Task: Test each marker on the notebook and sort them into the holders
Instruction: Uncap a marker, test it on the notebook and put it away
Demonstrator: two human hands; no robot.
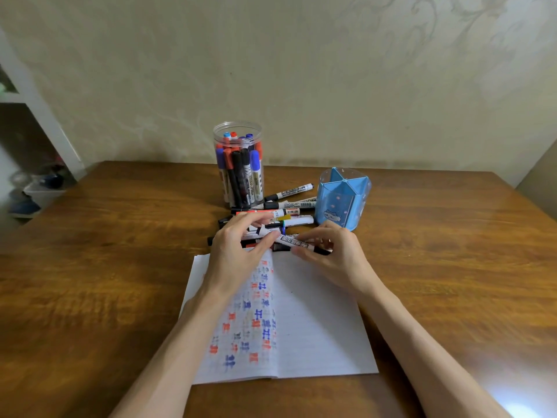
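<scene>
Head view: your right hand point(331, 256) pinches the marker point(297, 242) by its black end, over the top edge of the notebook point(319, 321). The thumb of your left hand point(236, 248) meets the other end, but I cannot tell whether its fingers grip.

We see through one wide-angle camera worn on the head, looking forward and down over the table point(105, 251). The left hand point(235, 251) and right hand point(334, 256) sit close at centre, holding a marker point(297, 243). The notebook point(316, 321) lies nearest, and the wall point(301, 70) stands far, filling the top.
</scene>
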